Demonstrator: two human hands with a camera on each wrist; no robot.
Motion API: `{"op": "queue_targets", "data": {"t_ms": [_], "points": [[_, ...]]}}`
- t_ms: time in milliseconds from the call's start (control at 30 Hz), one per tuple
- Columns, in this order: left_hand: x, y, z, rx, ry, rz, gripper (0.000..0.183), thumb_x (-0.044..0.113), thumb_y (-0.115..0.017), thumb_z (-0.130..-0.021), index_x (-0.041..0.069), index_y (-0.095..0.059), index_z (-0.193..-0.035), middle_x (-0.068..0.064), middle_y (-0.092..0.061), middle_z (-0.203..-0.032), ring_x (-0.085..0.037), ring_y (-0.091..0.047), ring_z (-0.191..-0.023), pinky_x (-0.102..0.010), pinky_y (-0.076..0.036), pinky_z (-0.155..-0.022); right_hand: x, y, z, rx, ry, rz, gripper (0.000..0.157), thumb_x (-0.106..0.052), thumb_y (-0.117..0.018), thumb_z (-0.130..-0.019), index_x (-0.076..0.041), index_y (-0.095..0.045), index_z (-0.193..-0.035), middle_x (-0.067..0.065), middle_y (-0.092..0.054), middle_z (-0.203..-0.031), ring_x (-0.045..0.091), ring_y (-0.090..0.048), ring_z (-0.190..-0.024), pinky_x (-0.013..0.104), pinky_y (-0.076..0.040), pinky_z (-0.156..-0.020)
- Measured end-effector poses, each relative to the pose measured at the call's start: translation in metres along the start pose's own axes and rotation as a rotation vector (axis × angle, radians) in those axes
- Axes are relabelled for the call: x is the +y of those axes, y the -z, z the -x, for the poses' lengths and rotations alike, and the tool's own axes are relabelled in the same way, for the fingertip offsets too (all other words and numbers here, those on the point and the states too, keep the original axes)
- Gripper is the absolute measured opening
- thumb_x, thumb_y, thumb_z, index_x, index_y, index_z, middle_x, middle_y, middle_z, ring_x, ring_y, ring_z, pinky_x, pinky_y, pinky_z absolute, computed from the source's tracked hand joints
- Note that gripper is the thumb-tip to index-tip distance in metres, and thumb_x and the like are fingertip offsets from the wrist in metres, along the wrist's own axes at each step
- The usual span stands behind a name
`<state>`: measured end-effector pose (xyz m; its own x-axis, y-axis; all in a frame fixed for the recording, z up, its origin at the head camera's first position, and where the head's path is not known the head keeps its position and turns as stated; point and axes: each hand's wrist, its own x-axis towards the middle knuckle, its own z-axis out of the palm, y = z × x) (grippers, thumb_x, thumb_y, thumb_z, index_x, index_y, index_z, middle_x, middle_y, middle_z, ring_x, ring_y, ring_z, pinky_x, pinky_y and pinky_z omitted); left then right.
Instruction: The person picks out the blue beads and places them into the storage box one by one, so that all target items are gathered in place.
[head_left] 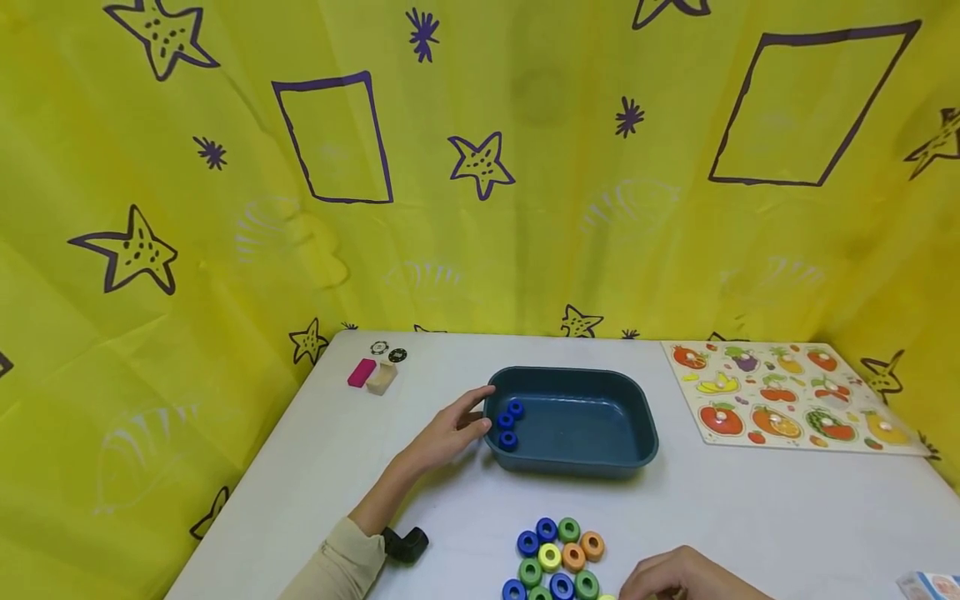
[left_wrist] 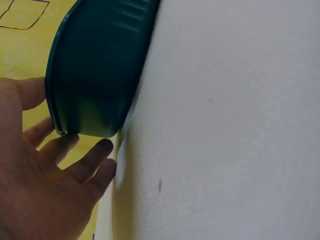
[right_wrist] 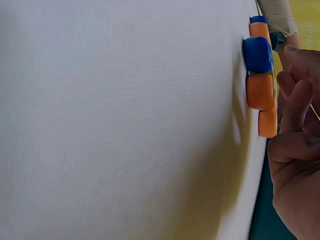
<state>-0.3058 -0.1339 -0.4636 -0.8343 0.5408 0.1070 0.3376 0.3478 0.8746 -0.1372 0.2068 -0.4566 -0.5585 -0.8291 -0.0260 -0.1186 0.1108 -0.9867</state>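
My left hand [head_left: 447,432] touches the left end of a dark teal plastic tub [head_left: 577,462], its fingertips at the rim and outer wall. In the left wrist view the thumb meets the rim and the other fingers spread along the end wall. Inside the tub, at its left end, lie three blue ring beads [head_left: 507,440]. Nearer the front, several blue, green, yellow and orange ring beads [head_left: 592,546] lie in a cluster. My right hand [head_left: 682,573] is just right of them with bent fingers, close beside orange beads [right_wrist: 260,91] in the right wrist view; nothing shows between its fingertips.
A fruit picture puzzle board [head_left: 780,396] lies at the back right. At the back left are a pink block [head_left: 362,372], a pale wooden piece [head_left: 382,378] and two small round discs. A box corner [head_left: 930,586] shows at front right. A yellow patterned curtain [head_left: 540,242] hangs behind.
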Motion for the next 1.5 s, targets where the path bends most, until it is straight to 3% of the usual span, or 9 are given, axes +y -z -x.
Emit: {"op": "queue_targets", "data": {"t_ms": [200, 1067, 1500], "points": [[0.0063, -0.0008, 0.0015, -0.010, -0.012, -0.004, 0.054, 0.030, -0.051, -0.096, 0.026, -0.030, -0.146, 0.001, -0.026, -0.150, -0.025, -0.044, -0.124, -0.039, -0.040, -0.097, 0.0067, 0.0003, -0.0009, -0.011, 0.009, 0.003, 0.020, -0.006, -0.057, -0.091, -0.011, -0.070, -0.105, 0.003, -0.067, -0.100, 0.016, -0.062, -0.088, 0.029, -0.051, -0.079], [0.0001, -0.0006, -0.0005, -0.011, -0.037, 0.025, 0.055, 0.029, -0.051, -0.096, 0.022, -0.030, -0.146, 0.001, -0.025, -0.150, -0.027, -0.044, -0.124, -0.039, -0.040, -0.097, 0.0038, -0.0068, -0.0022, -0.025, -0.010, 0.002, 0.017, -0.008, -0.059, -0.090, -0.013, -0.072, -0.100, 0.003, -0.069, -0.099, 0.017, -0.065, -0.086, 0.032, -0.053, -0.075], [-0.0012, 0.0002, -0.0005, -0.010, -0.029, 0.015, 0.057, 0.032, -0.052, -0.095, 0.023, -0.029, -0.146, 0.004, -0.025, -0.150, -0.024, -0.044, -0.124, -0.037, -0.040, -0.097, 0.0017, -0.0057, -0.0076, -0.075, -0.002, 0.067, 0.018, -0.013, -0.061, -0.089, -0.017, -0.072, -0.103, -0.004, -0.069, -0.098, 0.013, -0.065, -0.086, 0.029, -0.054, -0.072]]}}
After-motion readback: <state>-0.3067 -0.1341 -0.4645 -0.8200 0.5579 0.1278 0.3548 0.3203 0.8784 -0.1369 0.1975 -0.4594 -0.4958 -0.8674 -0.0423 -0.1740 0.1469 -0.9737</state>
